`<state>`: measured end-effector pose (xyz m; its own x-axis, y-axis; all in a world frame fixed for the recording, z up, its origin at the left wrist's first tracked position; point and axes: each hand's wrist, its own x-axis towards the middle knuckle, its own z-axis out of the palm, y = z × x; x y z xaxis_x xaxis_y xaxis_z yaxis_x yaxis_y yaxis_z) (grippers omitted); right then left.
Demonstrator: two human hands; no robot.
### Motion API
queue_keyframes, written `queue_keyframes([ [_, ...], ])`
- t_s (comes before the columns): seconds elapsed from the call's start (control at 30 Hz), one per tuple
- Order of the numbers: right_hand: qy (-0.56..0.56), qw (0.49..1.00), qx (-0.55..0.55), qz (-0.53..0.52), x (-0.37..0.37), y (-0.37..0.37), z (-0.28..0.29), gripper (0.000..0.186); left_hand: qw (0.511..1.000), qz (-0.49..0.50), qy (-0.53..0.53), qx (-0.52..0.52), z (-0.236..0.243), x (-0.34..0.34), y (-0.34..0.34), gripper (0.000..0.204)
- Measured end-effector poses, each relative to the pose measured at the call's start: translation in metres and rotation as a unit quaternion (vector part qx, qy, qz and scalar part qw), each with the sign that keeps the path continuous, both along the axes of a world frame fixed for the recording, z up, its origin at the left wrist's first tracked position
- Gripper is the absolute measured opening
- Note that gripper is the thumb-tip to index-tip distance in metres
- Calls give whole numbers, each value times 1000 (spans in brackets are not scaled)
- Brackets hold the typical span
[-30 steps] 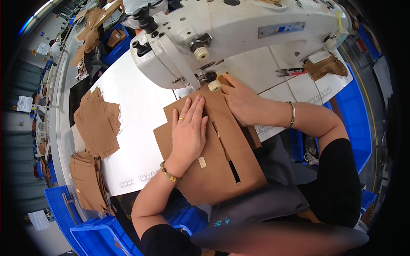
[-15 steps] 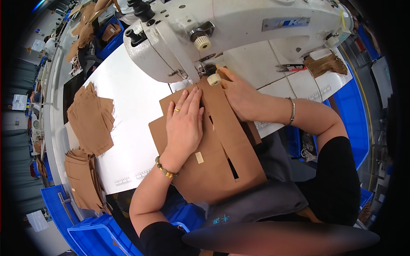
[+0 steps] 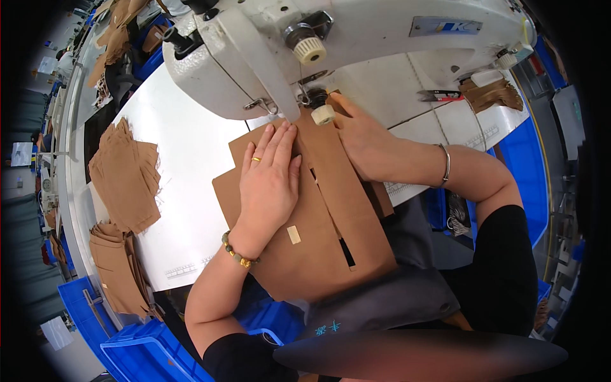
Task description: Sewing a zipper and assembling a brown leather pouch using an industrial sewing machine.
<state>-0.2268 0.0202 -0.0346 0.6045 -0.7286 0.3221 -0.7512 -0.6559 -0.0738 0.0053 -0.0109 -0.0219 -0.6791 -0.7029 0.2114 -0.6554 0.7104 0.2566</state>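
Left hand lies flat, fingers nearly together, on brown panel; right hand curls, its grip unclear.

Glossy white on the sewing machine, cream on its knob. Plain brown on the fabric panel just below the sewing machine, with pale cream on the label and black inside the slit. Similar brown on the fabric stack and folded pile left of the sewing machine. White on the desk beneath it. Red and black on the snips to its right, deep blue on the bin farther right, dark grey with cyan marks on the apron below it. Below it too, gold on the ring and silver on the bangle
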Motion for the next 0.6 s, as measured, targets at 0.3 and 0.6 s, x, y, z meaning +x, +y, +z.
queue_keyframes([
  [0.3, -29, 1000, -7, -2, 0, 0, 3, 36, 998, 14, 54, -24, -7, -3, -38, 29],
  [0.6, -94, 995, 16, 30, -1, -3, 0, 47, 994, -10, 87, -61, -9, -7, -74, 24],
])
